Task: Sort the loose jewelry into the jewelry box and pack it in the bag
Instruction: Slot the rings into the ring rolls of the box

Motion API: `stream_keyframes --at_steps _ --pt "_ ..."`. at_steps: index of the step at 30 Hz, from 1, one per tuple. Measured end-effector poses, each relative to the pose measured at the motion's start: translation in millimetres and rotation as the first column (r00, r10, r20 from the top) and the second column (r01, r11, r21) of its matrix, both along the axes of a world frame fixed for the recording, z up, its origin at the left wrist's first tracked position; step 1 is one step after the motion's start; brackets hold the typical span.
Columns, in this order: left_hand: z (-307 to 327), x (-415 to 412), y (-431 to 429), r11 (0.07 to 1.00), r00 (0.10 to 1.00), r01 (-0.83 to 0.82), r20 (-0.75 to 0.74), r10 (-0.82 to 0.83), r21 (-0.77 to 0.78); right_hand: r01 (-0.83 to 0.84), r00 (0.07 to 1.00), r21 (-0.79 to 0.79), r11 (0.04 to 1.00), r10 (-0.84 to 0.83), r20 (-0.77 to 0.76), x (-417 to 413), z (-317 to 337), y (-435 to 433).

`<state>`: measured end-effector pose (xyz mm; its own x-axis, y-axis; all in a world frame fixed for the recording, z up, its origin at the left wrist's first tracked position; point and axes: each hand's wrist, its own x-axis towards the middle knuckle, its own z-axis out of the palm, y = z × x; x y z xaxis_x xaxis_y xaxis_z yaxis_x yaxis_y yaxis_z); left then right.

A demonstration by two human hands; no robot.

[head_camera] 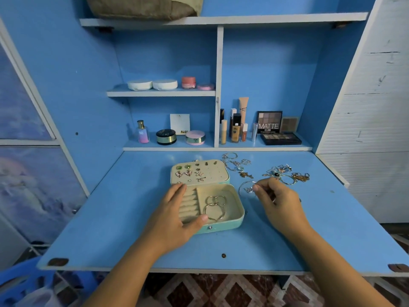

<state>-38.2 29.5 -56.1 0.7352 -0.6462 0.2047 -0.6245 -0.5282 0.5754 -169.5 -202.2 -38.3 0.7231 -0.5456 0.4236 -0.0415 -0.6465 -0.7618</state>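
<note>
Head view. Two bare forearms enter from the lower edge over a blue desk (124,244). The left hand (174,216) rests on the left half of the open jewelry box (230,224). Its fingers (177,189) lie nearly straight and close together across the ring-roll compartment, reaching the hinge, and its thumb lies on the front rim. The box, mint green outside and cream inside, stands at mid-desk. Its lid (215,171) lies folded back and carries rows of stud earrings (188,172). The right compartment holds several gold hoops (215,207).

The right hand (280,202), just right of the box, pinches a thin silver hoop (243,186) between thumb and fingertips; whether the hoop touches the desk cannot be told. Behind this hand, loose jewelry (285,173) lies in tangled clusters of chains and rings on the desk, with a second cluster (235,162) beside the lid.

On the shelves behind stand cosmetics: a perfume bottle (142,132), round compacts (166,136), tubes (243,109) and an eyeshadow palette (269,121) marked MATTE.
</note>
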Motion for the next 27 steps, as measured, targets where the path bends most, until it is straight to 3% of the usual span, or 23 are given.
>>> stream_keyframes --at_steps 6,11,17,21,27 --pt "-2.0 3.0 1.2 0.999 1.0 0.014 -0.004 -0.014 -0.033 -0.097 0.993 0.086 0.992 0.102 -0.058 9.6 11.3 14.3" --pt "-3.5 3.4 2.3 0.998 1.0 0.027 -0.012 -0.028 -0.052 -0.151 0.951 -0.195 0.969 0.089 -0.295 23.3 24.0 22.4" --pt "-5.1 3.6 2.8 0.998 0.999 0.034 -0.001 -0.034 -0.056 -0.178 0.924 -0.306 0.935 0.052 -0.379 34.5 27.0 34.8" --pt "-5.2 3.8 3.3 0.998 1.0 0.03 0.0 -0.03 -0.058 -0.177 0.879 -0.445 0.878 -0.062 -0.474 34.4 19.1 41.0" --pt "-5.0 3.3 2.7 0.998 0.999 0.032 0.01 -0.032 -0.062 -0.224 0.878 -0.391 0.893 0.01 -0.479 29.0 13.8 41.4"
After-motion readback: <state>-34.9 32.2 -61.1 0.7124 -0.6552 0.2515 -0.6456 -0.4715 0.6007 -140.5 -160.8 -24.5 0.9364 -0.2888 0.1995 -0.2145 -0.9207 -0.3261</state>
